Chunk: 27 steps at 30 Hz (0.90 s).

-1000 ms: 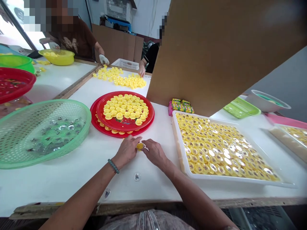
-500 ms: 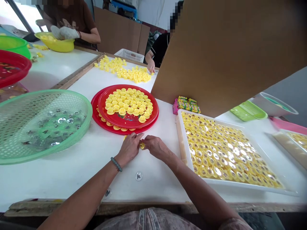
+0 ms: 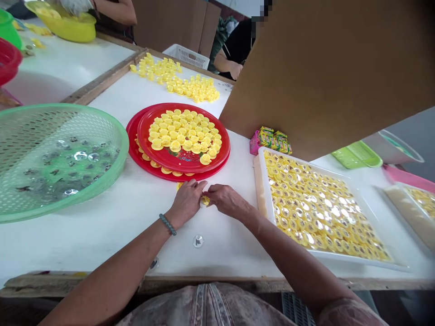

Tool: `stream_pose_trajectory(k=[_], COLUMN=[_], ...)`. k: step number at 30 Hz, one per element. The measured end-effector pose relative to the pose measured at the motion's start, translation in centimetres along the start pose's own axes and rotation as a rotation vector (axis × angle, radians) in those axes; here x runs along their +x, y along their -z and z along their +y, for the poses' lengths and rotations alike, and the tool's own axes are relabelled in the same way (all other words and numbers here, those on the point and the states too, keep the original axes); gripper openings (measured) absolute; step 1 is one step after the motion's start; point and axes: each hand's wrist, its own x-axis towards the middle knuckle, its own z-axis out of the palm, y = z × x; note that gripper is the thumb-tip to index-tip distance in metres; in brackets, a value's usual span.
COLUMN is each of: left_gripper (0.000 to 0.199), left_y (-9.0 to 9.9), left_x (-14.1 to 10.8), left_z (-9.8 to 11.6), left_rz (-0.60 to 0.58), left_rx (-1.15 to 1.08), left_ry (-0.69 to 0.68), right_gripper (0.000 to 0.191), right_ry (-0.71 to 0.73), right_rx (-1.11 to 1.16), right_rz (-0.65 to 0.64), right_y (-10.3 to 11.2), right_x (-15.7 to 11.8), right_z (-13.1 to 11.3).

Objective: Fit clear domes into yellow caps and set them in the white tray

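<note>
My left hand [image 3: 188,199] and my right hand [image 3: 222,199] meet over the white table, just in front of the stacked red trays [image 3: 183,170]. Between their fingertips is a small round yellow plastic piece [image 3: 205,200], partly covered by the fingers. Both hands are closed on it. Another bit of yellow [image 3: 179,185] shows behind my left hand, mostly hidden. Nearer me, a clear plastic dome [image 3: 198,241] with a dark mark inside lies on the table. A second clear dome [image 3: 154,263] is partly hidden by my left forearm. Many yellow cup-shaped pieces [image 3: 180,131] cover the upper red tray.
A green mesh basket [image 3: 118,181] with clear domes stands left. On the right, a white tray [image 3: 263,194] holds rows of yellow pieces. A cardboard sheet [image 3: 322,77] leans behind it. Loose yellow pieces [image 3: 193,87] lie further back, near another person's hand [image 3: 235,70].
The view has shifted slightly, with the background higher in the picture. My hands stay together on the yellow piece. The person at the back has drawn a hand away from the loose pieces.
</note>
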Motion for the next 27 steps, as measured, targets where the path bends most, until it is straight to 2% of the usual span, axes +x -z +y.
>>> stream_pose_trajectory(k=[5,8,11,14,17,19,21,23,25,27], left_gripper=[0.036,0.039,0.041,0.041,0.038,0.036,0.034,0.035,0.035,0.035], left_y=[0.2,-0.2,-1.2,-1.8,-2.1,-2.2,-2.4,-2.8,-3.1,-3.4], left_x=[-0.2,-0.4,-0.1,-0.1,-0.4,-0.5,-0.5,-0.4,-0.4,-0.5], left_z=[0.1,-0.5,-1.7,-2.8,-3.2,-3.5,-3.8,-4.2,-4.7,-5.0], left_rz=[0.016,0.047,0.057,0.075,0.120,0.151,0.178,0.200,0.220,0.249], left_rx=[-0.007,0.015,0.017,-0.016,-0.011,0.001,0.014,0.037,0.070,0.107], left_ry=[-0.041,-0.072,-0.151,-0.208,-0.249,-0.271,-0.297,-0.333,-0.372,-0.398], right_gripper=[0.018,0.016,0.013,0.011,0.021,0.029,0.031,0.032,0.029,0.027], right_ry=[-0.073,-0.069,-0.108,-0.190,-0.283,-0.390,-0.607,-0.898,-1.036,-1.111], right_rx=[-0.113,-0.164,-0.201,-0.198,-0.142,-0.107,-0.111,-0.159,-0.187,-0.197], right_rz=[-0.141,-0.141,-0.022,0.164,0.372,0.485,0.515,0.445,0.412,0.383], right_y=[1.0,0.9,0.3,0.1,1.2,2.8,4.7,6.4,7.6,8.2], right_x=[0.8,0.4,-1.0,-3.3,-6.8,-9.6,-12.6,-15.4,-17.8,-19.4], right_z=[-0.8,-1.1,-1.4,-1.7,-1.0,0.9,3.8,7.4,11.1,14.4])
